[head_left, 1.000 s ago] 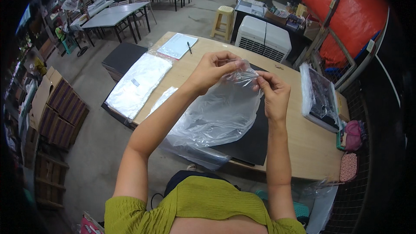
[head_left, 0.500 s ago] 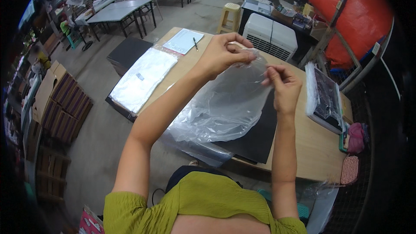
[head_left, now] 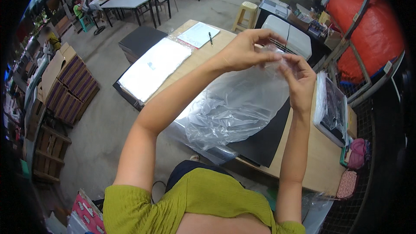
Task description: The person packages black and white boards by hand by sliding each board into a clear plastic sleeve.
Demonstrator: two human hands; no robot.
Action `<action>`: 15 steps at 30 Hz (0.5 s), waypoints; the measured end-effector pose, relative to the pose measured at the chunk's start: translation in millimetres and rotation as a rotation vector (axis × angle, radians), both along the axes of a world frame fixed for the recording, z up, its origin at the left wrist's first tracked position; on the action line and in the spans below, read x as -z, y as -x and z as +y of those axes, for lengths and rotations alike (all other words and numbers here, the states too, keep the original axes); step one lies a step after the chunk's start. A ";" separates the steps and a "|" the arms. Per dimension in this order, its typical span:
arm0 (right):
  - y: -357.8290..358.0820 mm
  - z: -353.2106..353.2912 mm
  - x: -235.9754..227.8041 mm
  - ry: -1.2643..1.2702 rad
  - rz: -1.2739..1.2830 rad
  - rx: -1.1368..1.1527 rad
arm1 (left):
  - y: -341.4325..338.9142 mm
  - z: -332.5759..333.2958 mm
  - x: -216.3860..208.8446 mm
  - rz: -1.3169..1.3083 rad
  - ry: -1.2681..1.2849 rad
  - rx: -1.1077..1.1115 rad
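Observation:
A large clear plastic bag (head_left: 242, 104) hangs from both hands over the table, its lower part crumpled and billowing. My left hand (head_left: 249, 52) pinches the gathered top of the bag between thumb and fingers. Close beside it, my right hand (head_left: 300, 78) is also closed on the bag's upper edge, with thumb against fingers. Beneath the bag lies a black flat board (head_left: 268, 147) on the light wooden table (head_left: 318, 158). More clear plastic (head_left: 212, 154) drapes over the table's near edge.
A stack of white plastic-wrapped sheets (head_left: 154, 69) lies on the table's left, with a paper pad (head_left: 198, 34) and a pen (head_left: 210, 39) beyond. Wrapped black flat items (head_left: 331, 104) and a pink pouch (head_left: 347, 184) sit at the right. Cartons (head_left: 69, 80) stand on the left.
My right hand has moved up to the bag's edge, close to my left hand. The view has shifted slightly left, and the bag's crumpled lower part has changed shape.

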State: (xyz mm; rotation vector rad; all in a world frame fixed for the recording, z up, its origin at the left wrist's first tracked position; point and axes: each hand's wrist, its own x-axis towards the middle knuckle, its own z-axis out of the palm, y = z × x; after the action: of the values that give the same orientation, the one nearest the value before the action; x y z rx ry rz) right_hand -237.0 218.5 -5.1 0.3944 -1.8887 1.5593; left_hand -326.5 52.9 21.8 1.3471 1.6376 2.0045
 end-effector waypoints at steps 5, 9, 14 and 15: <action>-1.9 108.3 2.2 0.263 0.214 0.352 | 67.2 -40.5 62.6 0.583 0.761 -0.107; -3.1 216.6 32.4 0.441 0.223 0.555 | 121.5 -85.7 72.2 0.301 0.628 -0.277; 1.6 241.6 50.0 0.550 0.153 0.584 | 129.6 -75.6 38.8 0.001 0.303 -0.428; 1.5 244.2 51.7 0.533 0.159 0.578 | 128.9 -67.7 33.5 -0.056 0.226 -0.393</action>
State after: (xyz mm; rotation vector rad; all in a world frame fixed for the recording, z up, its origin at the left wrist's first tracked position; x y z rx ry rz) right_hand -238.6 462.7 -56.8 -0.2413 -1.2393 1.4881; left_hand -455.3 -14.8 -11.7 0.9387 2.1601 1.9479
